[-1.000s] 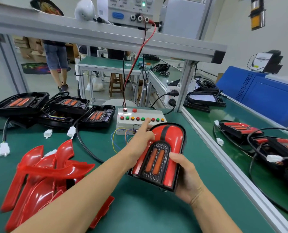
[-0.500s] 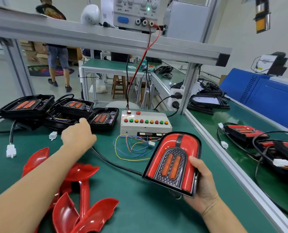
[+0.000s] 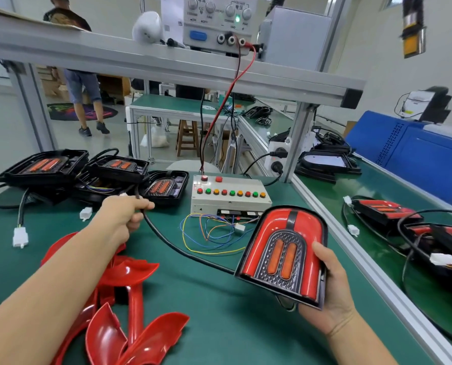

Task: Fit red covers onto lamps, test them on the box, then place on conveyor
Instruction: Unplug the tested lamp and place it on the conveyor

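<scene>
In the head view, our left hand point(image 3: 126, 213) has left the face of the lamp, where it rested a second ago, and reached out over the green worktop point(image 3: 219, 325); its fingers point(image 3: 143, 206) are now clenched round the black rubber cable point(image 3: 167, 241) that trails from the lamp, close to its white plug end. Our right hand point(image 3: 330, 291) keeps the arch-shaped black lamp with the glossy red cover fitted point(image 3: 283, 255), fingers grasping its right edge and underside, tilted face-up just above the worktop. The cream test box with its row of coloured buttons point(image 3: 229, 196) stands just beyond the lamp and to the right of the left fingers, its loose coloured wires point(image 3: 209, 233) lying between them. We judge fitting is done and testing begins: the plug must next be joined to the box. Spare red plastic covers point(image 3: 130, 335) lie below the left fingers, and the conveyor point(image 3: 377, 196) runs beyond the right ones.
</scene>
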